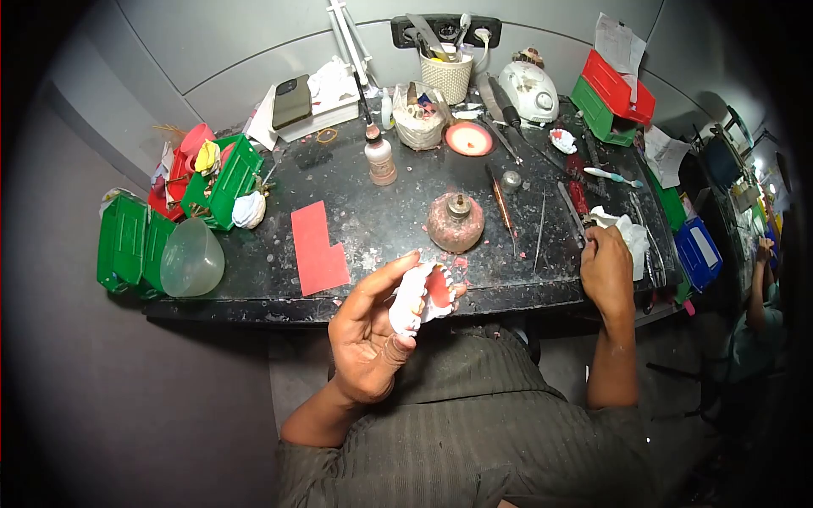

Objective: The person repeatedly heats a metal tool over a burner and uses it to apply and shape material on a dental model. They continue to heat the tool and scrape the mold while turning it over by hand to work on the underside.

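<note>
My left hand (366, 339) holds a white dental cast (410, 303) with teeth and a pink wax part (439, 288), just in front of the desk edge. On the right side of the desk, my right hand (605, 267) has its fingers pressed together at a crumpled white tissue (631, 241), beside a red-handled tool (577, 190). Whatever is between those fingertips is too small to make out. A pink-stained round burner (456, 223) stands mid-desk, and a cut pink wax sheet (318, 250) lies to its left.
Nearby are a dropper bottle (380, 161), a clear cup (193, 258), green bins (127, 241), a white device (528, 91), a tool cup (446, 76) and a phone (292, 102). Several thin tools lie at the right. Another person's arm (756, 275) shows at far right.
</note>
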Tool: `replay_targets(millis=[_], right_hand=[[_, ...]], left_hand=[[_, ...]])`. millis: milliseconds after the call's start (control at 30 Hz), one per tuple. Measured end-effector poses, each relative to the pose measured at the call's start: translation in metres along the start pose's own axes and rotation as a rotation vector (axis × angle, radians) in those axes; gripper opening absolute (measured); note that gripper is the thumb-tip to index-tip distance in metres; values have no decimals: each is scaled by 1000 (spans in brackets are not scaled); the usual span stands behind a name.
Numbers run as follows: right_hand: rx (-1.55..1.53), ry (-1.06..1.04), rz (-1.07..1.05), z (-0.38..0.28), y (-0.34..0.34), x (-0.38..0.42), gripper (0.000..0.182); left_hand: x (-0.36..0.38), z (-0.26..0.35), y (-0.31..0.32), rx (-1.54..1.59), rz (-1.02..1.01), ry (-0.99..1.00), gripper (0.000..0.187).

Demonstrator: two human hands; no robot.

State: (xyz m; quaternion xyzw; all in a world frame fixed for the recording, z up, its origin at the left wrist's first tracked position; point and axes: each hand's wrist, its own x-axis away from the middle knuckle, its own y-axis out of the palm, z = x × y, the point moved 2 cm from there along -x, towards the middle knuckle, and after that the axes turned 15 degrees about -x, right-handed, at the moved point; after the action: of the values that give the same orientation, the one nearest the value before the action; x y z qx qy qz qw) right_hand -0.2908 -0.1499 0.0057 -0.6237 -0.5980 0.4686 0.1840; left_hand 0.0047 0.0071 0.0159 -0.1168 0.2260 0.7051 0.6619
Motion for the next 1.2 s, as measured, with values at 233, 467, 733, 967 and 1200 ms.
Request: replay_targets(millis=[233,467,733,967,1200], right_hand=[[110,-63,118,1,-1,-1,8],[-76,59,84,-4,-15,-3,7],[-1123,109,-5,-13,-16,2,11],[-1525,-98,-168,-101,-13,27,12],[-1210,-642,-161,-136,-13,31,15]], left_hand=[[-6,2,4,58,-59,49,69],[-2,1,0,21,-8,6,69],[-1,-4,2,-102,71,42,74],[-3,3,11,-193,60,16,72],[1,-3,10,-227,35,10,74]])
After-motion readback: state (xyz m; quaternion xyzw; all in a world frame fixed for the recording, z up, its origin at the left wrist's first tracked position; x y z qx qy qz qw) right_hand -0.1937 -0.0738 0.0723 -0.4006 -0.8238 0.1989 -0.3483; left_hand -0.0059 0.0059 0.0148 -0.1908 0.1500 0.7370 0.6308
